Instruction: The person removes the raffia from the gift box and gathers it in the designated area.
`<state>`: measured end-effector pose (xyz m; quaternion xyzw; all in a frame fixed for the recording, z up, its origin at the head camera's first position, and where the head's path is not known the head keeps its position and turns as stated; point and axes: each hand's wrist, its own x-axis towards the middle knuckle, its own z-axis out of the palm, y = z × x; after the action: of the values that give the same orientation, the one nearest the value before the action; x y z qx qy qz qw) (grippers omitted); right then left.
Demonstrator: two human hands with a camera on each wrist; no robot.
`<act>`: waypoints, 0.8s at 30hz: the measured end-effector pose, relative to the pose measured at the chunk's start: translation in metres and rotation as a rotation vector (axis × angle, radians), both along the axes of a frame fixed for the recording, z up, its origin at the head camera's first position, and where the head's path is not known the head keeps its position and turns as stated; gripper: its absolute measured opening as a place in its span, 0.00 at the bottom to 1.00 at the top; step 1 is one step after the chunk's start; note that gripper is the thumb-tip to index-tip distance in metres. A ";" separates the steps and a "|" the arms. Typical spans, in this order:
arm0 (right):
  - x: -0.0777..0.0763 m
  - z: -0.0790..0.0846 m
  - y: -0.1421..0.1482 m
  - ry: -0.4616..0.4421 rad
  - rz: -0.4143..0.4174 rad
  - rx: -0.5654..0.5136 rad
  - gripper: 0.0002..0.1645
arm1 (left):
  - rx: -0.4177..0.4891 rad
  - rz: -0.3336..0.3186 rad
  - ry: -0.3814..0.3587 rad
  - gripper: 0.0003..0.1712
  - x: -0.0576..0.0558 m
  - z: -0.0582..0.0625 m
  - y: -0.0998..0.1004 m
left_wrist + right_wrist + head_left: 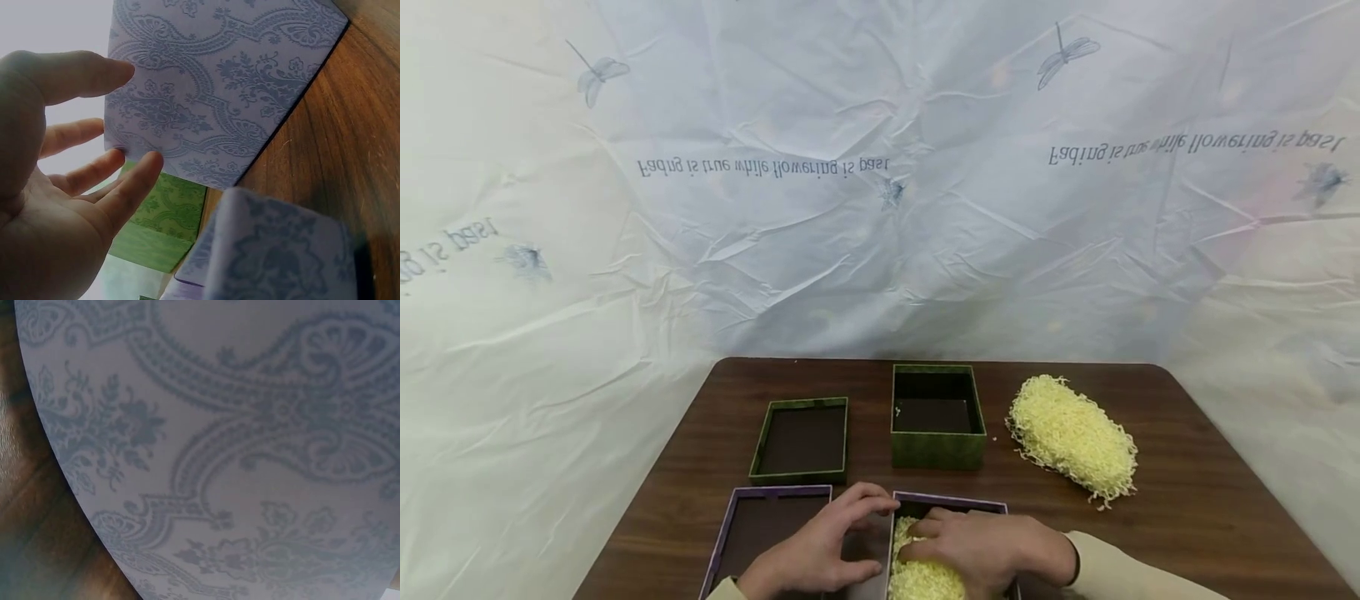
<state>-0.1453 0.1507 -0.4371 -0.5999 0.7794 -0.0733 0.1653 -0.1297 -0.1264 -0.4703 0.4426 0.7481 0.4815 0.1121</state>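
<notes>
A purple-rimmed box [951, 502] with a patterned outer wall [206, 87] holds pale yellow shredded paper [925, 581]. My right hand [973, 546] is inside this box, fingers spread on the shredded paper; some fingertips are hidden in it. In the right wrist view only the box's patterned wall [250, 444] shows, not the hand. My left hand [827, 546] stands at the box's left side, its fingers loosely bent and apart. The left wrist view shows its fingertips at the edge of the wall. Left of the box lies a purple-rimmed lid [730, 521], partly behind my left hand.
Behind stand a deep green box [938, 450] and a shallow green lid [797, 478]. A heap of yellow shredded paper [1075, 437] lies on the brown wooden table [1195, 517] at right. Printed white sheeting [925, 275] hangs around the table.
</notes>
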 end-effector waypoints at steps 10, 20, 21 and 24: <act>-0.009 0.000 -0.007 0.130 -0.009 0.048 0.49 | 0.065 0.012 -0.054 0.37 -0.001 -0.003 0.004; -0.011 -0.002 -0.010 0.175 0.008 0.002 0.48 | 0.086 0.057 -0.093 0.35 0.000 -0.005 0.005; -0.011 -0.002 -0.011 0.174 0.008 -0.012 0.47 | 0.088 0.062 -0.106 0.35 0.000 -0.005 0.005; -0.009 -0.004 -0.013 0.192 0.017 -0.055 0.43 | 0.091 0.071 -0.135 0.34 0.001 -0.006 0.006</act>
<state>-0.1544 0.1377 -0.4412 -0.6152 0.7841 -0.0352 0.0739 -0.1289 -0.1208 -0.4760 0.3867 0.7315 0.5475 0.1251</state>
